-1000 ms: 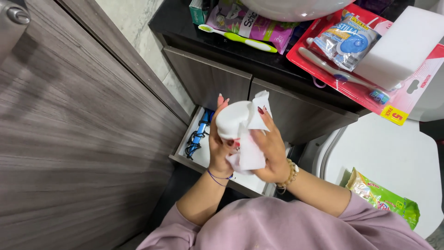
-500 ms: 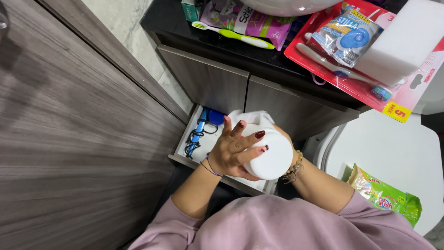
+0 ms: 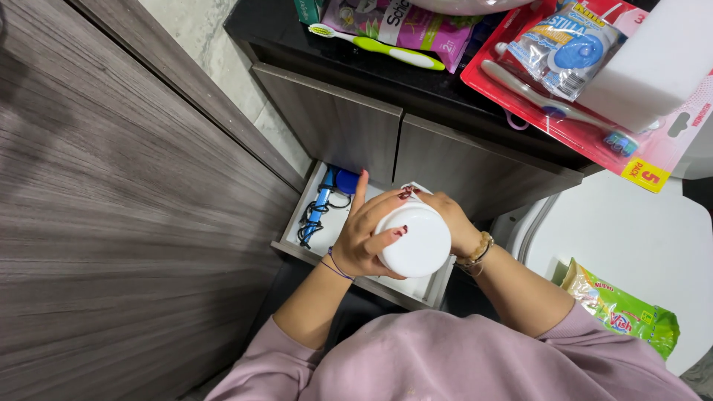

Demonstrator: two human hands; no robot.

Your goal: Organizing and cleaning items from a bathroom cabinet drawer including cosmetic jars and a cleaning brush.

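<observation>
I hold a round white jar over an open low drawer. My left hand wraps the jar's left side, fingers across its top edge. My right hand is behind the jar on its far right side, pressing a white cloth against it; only a corner of the cloth shows. Inside the drawer lie a blue tool with a black cord and a blue round lid.
A black countertop above carries a green toothbrush, a pink packet, a red multi-pack of brushes and a white block. A white toilet lid at right bears a green packet. A grey wood panel stands left.
The jar has turned so its flat round face points up at me and has dropped lower over the drawer. The cloth, wrapped over the jar's front a second ago, is now mostly hidden behind it.
</observation>
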